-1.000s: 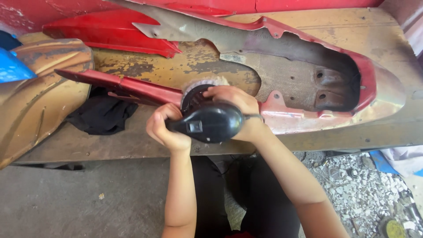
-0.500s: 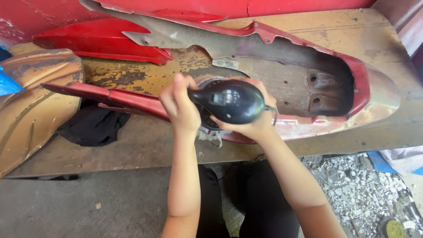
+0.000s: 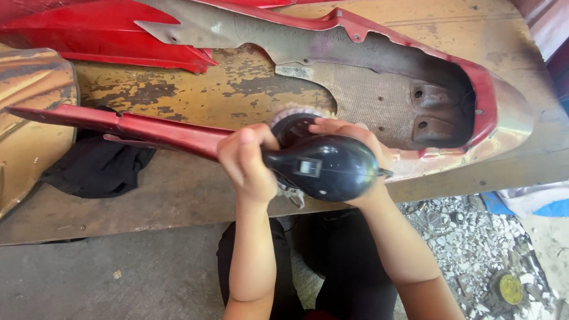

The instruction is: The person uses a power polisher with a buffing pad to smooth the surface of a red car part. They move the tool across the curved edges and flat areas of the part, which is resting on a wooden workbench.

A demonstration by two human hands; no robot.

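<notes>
Now the black power tool [image 3: 329,167] sits lower and more to the right than half a sec ago, when it was lifted up above the red panel [image 3: 166,133]; its round pad [image 3: 294,118] is again down at the panel's near edge, approx. where the long red strip meets the wide rear part. So the work on this spot seems to go on, pass after pass, not finished.

The left hand [image 3: 248,161] is clenched around the thin handle of the tool. The right hand [image 3: 355,145] lies over the round body, fingers wrapped on the far side, grasping it.

Count: 1 power tool, 2 hands, both on it. 1 big red panel with a worn, hollow inside, 1 more red piece [image 3: 112,32] behind it at top left. 1 gold-brown curved part [image 3: 29,112] at left, 1 black cloth [image 3: 98,169] under the strip. All rest on 1 wooden bench [image 3: 195,192] with peeling yellow paint. Rubble [image 3: 474,243] lies on the floor at right.
</notes>
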